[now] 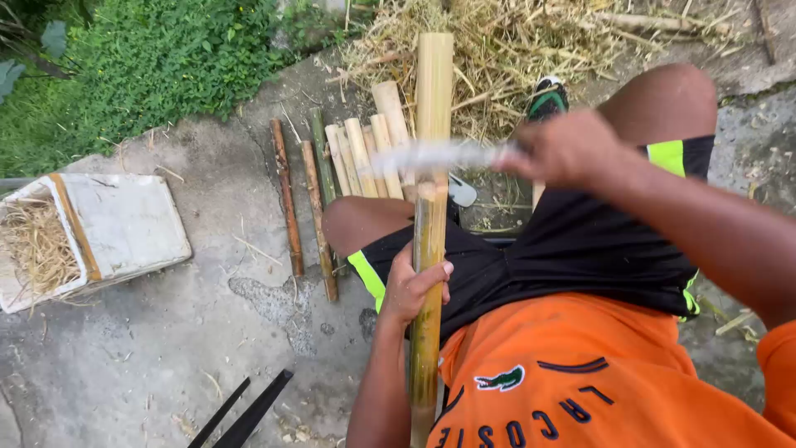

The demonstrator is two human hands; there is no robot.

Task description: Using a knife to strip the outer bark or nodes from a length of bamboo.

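Orange shirt [580, 382] fills the frame at five o'clock. At centre the left hand [414, 286] wraps closed around a long bamboo pole [433, 108] running toward twelve o'clock. At two o'clock the right hand [564, 149] clenches a blade [431, 156] (motion-blurred) lying across the pole. Cut bamboo pieces [356, 158] lie beside it at eleven o'clock on concrete ground [149, 348].

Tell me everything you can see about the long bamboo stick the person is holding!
The bamboo pole is long, straight and round, pale tan at its far end and yellow-green nearer the person. It runs from beside their body out past the knees toward the straw. The left hand wraps it at the middle, grip closed. The right hand holds a blurred blade across it. It looks hard, smooth and woody.
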